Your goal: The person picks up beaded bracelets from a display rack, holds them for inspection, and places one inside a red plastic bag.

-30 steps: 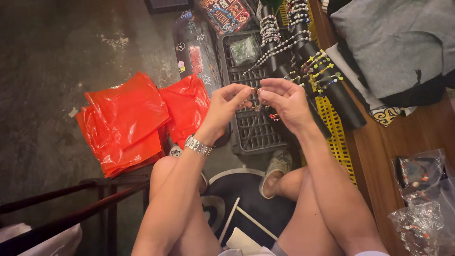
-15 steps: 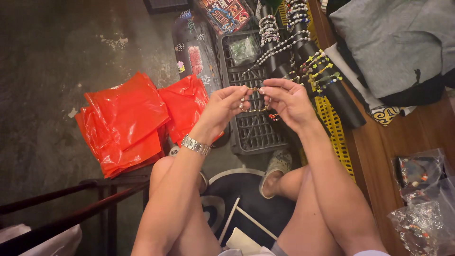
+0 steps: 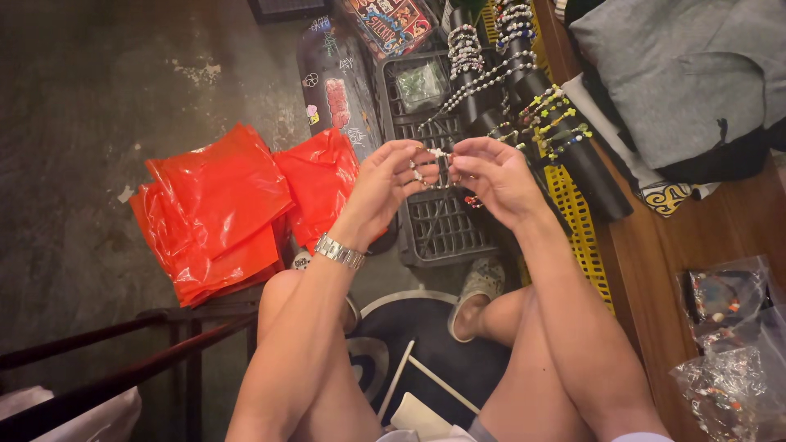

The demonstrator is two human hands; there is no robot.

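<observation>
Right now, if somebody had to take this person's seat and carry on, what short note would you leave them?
Left hand: raised, fingertips pinching one end of a small beaded strand.
Right hand: pinches the other end, so the strand spans both hands above the dark plastic crate.
Nearby: finished bead bracelets on black display rolls ahead; red plastic bags on the floor to the left; clear packets of beads on the wooden surface to the right.
Done: several bracelets sit on the rolls.
Left: the strand in hand looks unfinished.

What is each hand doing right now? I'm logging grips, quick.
Left hand: fingers pinched shut on the beaded string.
Right hand: fingers pinched shut on the same beaded string.
</observation>
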